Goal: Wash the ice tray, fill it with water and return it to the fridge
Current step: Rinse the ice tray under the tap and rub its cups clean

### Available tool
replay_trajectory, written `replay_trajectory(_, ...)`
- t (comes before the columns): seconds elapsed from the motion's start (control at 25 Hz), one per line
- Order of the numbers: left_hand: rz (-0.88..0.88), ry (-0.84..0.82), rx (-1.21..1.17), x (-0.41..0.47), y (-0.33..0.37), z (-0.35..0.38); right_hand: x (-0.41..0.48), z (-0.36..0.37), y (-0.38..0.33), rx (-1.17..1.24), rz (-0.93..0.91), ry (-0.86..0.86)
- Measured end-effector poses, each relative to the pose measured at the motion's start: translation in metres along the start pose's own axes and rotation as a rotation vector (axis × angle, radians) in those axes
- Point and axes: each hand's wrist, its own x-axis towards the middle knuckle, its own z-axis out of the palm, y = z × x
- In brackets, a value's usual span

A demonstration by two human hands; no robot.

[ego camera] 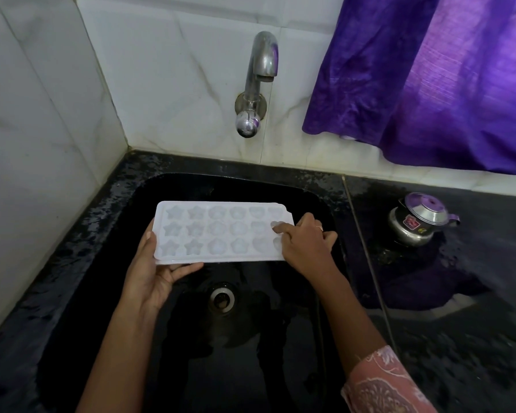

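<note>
- Ice tray (221,232) — white, level, held over the black sink (236,338).
- Left hand (151,275) grips its near-left corner; right hand (306,242) pinches the right end.
- Tap (258,73) dry: washing step — next likely needs a hand freed for it.

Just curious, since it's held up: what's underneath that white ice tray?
The black sink lies below the ice tray, its drain showing just past the near edge. The left hand has fingers tucked under the tray's left end. The basin straight beneath is covered.
</note>
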Motion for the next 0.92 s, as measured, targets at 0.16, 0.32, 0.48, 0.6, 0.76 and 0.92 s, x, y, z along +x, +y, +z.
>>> replay_trajectory(0.16,0.005,-0.010,0.000,0.0002,0.0013,0.0009,0.0013,-0.0006,0.0022,-0.065,0.023,0.039)
replay_trajectory(0.32,0.006,-0.027,0.022,-0.0008,0.0012,0.0020,0.0022,0.0025,0.0027,-0.106,0.025,0.058)
replay_trajectory(0.48,0.013,-0.032,0.033,0.0001,0.0009,0.0015,0.0018,0.0060,0.0048,-0.065,0.001,0.036)
replay_trajectory(0.6,0.013,-0.033,0.031,0.0011,0.0001,0.0020,0.0023,0.0070,0.0062,-0.047,-0.005,0.022)
replay_trajectory(0.76,0.011,-0.028,0.030,0.0019,-0.0005,0.0016,0.0042,0.0047,0.0064,-0.022,-0.012,0.035)
replay_trajectory(0.92,0.009,-0.009,0.007,0.0022,-0.0012,0.0025,0.0024,0.0042,0.0056,-0.118,-0.036,0.110)
